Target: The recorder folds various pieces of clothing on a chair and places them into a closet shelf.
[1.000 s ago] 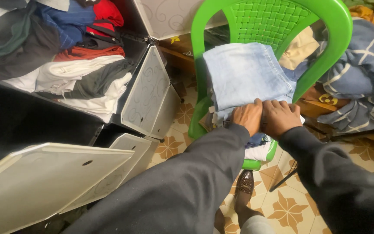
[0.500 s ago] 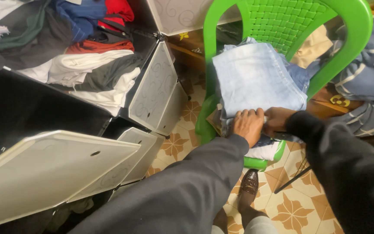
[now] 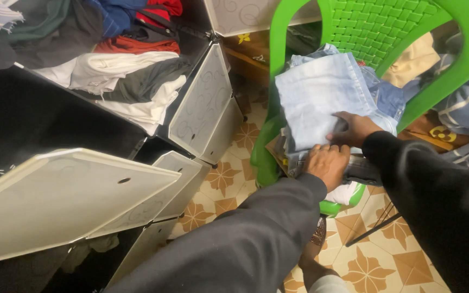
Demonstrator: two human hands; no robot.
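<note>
Left hand [image 3: 328, 163]: fingers curled on the stack's front edge, gripping lower folds.
Right hand [image 3: 356, 129]: closed on the pale jeans [image 3: 324, 95], thumb on top.
Jeans: atop the stack on the green chair [image 3: 378, 21] seat.
Technique: lift level, both hands under, or the folds slip.
Nearby: open cabinet [image 3: 202, 103] of clothes.

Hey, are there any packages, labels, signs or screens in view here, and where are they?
None that I can make out: no package, label, sign or screen.
Only clothes show: a folded pale blue denim piece on the green plastic chair, with both hands at its near edge, left hand and right hand.
</note>
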